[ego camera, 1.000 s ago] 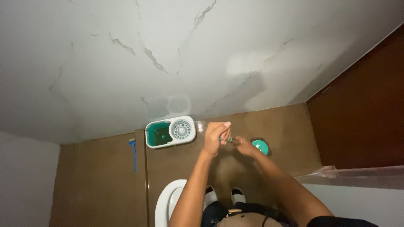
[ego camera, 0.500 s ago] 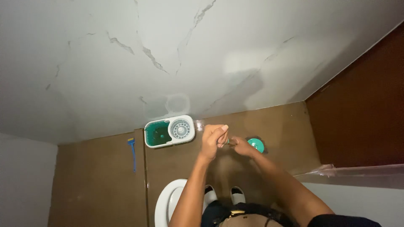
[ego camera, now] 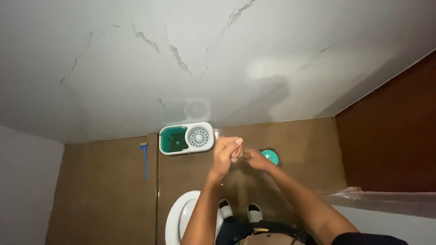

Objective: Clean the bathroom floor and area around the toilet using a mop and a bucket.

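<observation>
White marble-veined wall (ego camera: 218,59) fills the upper half of the head view; below it lies a brown tiled floor (ego camera: 109,190), and a dark brown panel (ego camera: 395,131) closes the scene on the right side. Mop bucket (ego camera: 186,138), white with a green well and a round slotted spinner basket, stands on the floor touching the base of the wall; it serves as the landmark for all positions given.

Left hand (ego camera: 225,154) is raised just to the right of the bucket, its fingers curled closed around a thin, pale upright item that is too small and blurred to identify. Right hand (ego camera: 257,159) sits further right of the bucket, touching or nearly touching the left hand, fingers bent inward toward the same small item; whether it truly grips cannot be told. Both forearms run down from the hands to the lower edge of the view.

Round green disc (ego camera: 270,156) lies on the floor to the right of the bucket, just beyond the right hand and partly hidden by it. Blue long-handled tool (ego camera: 145,159) lies on the floor to the left of the bucket, near it but apart. White toilet bowl (ego camera: 178,222) shows below the bucket, beside the left forearm. Two white-toed shoes (ego camera: 240,210) stand below and right of the bucket, between the forearms.
</observation>
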